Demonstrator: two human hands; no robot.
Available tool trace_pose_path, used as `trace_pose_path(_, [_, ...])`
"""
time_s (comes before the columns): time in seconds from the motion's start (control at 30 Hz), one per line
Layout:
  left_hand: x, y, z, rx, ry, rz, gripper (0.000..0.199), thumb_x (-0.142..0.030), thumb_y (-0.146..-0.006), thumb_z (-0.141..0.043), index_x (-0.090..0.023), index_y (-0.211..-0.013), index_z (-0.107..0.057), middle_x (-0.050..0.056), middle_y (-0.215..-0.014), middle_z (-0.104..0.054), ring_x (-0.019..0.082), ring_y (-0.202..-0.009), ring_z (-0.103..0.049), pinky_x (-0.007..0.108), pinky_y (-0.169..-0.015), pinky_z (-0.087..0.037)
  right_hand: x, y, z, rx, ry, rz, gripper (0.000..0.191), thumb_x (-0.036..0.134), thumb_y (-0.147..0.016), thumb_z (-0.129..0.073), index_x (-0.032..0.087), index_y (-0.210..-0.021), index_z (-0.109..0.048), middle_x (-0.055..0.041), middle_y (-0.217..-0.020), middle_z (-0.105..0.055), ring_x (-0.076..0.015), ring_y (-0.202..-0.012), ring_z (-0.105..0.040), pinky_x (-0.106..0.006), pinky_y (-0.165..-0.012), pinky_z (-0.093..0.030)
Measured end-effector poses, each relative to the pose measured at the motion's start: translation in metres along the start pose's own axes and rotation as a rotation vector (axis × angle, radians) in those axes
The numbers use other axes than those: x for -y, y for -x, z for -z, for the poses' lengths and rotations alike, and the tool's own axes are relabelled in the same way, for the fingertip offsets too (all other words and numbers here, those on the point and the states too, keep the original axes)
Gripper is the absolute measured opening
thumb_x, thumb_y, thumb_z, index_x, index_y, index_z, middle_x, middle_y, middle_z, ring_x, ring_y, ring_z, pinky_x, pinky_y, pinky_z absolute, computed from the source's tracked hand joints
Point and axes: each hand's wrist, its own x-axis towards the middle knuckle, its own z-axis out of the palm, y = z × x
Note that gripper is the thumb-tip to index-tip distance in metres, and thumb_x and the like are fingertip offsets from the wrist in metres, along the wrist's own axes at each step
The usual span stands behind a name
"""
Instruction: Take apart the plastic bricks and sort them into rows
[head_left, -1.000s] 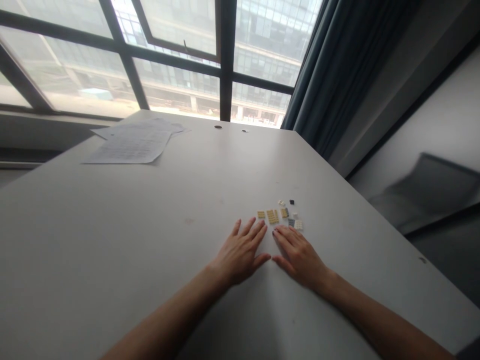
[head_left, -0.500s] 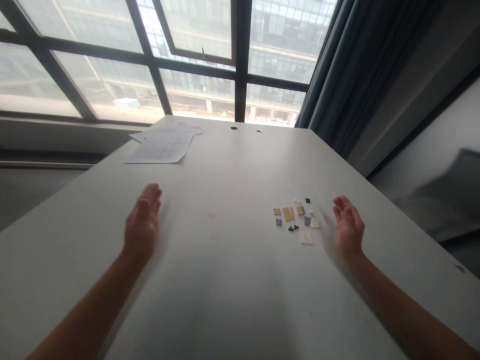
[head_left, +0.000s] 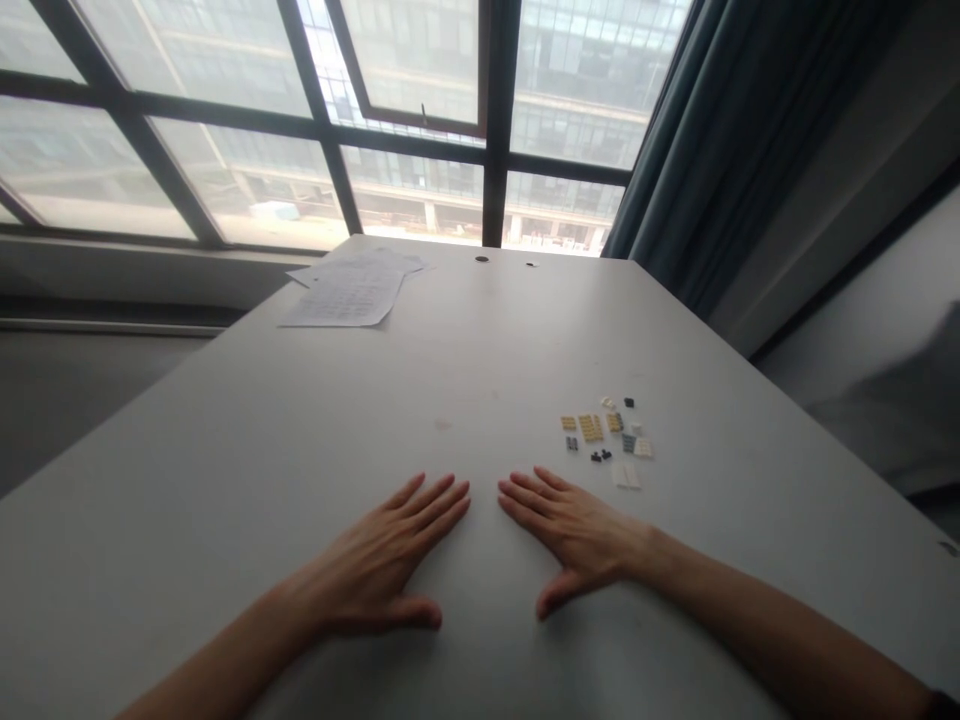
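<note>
On the white table (head_left: 465, 360), my left hand (head_left: 382, 560) lies palm down with its fingers spread and nothing in it. Facing it, my right hand (head_left: 574, 530) is also palm down with spread fingers and holds nothing. A gap separates the two sets of fingertips. Just beyond my right hand is a group of small toy bricks: yellow bricks (head_left: 590, 428), grey bricks (head_left: 571, 443), black pieces (head_left: 601, 456), a white brick (head_left: 643, 448) and flat white pieces (head_left: 627, 476). One black piece (head_left: 629, 402) sits at the back of the group.
Printed sheets of paper (head_left: 349, 295) lie at the table's back left. A dark round spot (head_left: 482, 259) and a small object (head_left: 532, 264) are near the far edge. Behind stand a window (head_left: 420, 60) and a dark curtain (head_left: 720, 150).
Both hands have moved inward toward each other and turned from upright, palms facing, to palm down with fingers spread. The view has shifted slightly; the bricks look unmoved.
</note>
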Motion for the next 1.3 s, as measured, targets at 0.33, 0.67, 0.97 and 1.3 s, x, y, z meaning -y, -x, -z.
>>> trace_pose_path(0.33, [0.002, 0.005, -0.006, -0.14, -0.047, 0.025, 0.087, -0.063, -0.084, -0.047, -0.024, -0.15, -0.007, 0.009, -0.154, -0.023, 0.028, -0.141, -0.024, 0.048, -0.116, -0.018, -0.007, 0.021, -0.003, -0.113, 0.091, -0.037, 0.097, 0.075, -0.075, -0.05, 0.015, -0.147, -0.025, -0.0154, -0.149, -0.033, -0.029, -0.141, -0.024, -0.047, -0.116, -0.016])
trace_pose_path(0.67, [0.029, 0.013, -0.018, -0.392, -0.17, 0.158, 0.061, -0.046, -0.086, -0.055, -0.028, -0.142, -0.036, 0.006, -0.144, -0.045, 0.03, -0.135, -0.035, 0.048, -0.11, -0.033, -0.158, 0.124, 0.001, -0.302, 0.15, -0.635, 0.097, 0.082, -0.078, -0.014, 0.017, -0.15, -0.015, -0.0184, -0.154, -0.02, -0.0359, -0.142, -0.015, -0.059, -0.11, -0.021])
trace_pose_path(0.97, [0.027, 0.016, -0.015, -0.344, -0.12, 0.232, 0.073, -0.052, -0.085, -0.056, -0.026, -0.146, -0.027, 0.009, -0.148, -0.038, 0.03, -0.137, -0.031, 0.047, -0.108, -0.035, -0.1, -0.026, 0.01, 0.012, -0.077, -0.259, 0.09, 0.079, -0.078, -0.035, 0.021, -0.146, -0.032, -0.0117, -0.154, -0.022, -0.0303, -0.143, -0.014, -0.048, -0.116, -0.011])
trace_pose_path(1.3, [0.029, 0.021, -0.021, -0.365, -0.182, 0.325, 0.093, -0.065, -0.08, -0.053, -0.019, -0.15, -0.012, 0.014, -0.152, -0.028, 0.033, -0.138, -0.028, 0.05, -0.112, -0.028, -0.067, 0.04, 0.023, -0.207, 0.044, -0.289, 0.113, 0.086, -0.063, -0.046, 0.02, -0.15, -0.015, -0.0124, -0.157, -0.008, -0.0378, -0.142, -0.009, -0.054, -0.114, -0.017])
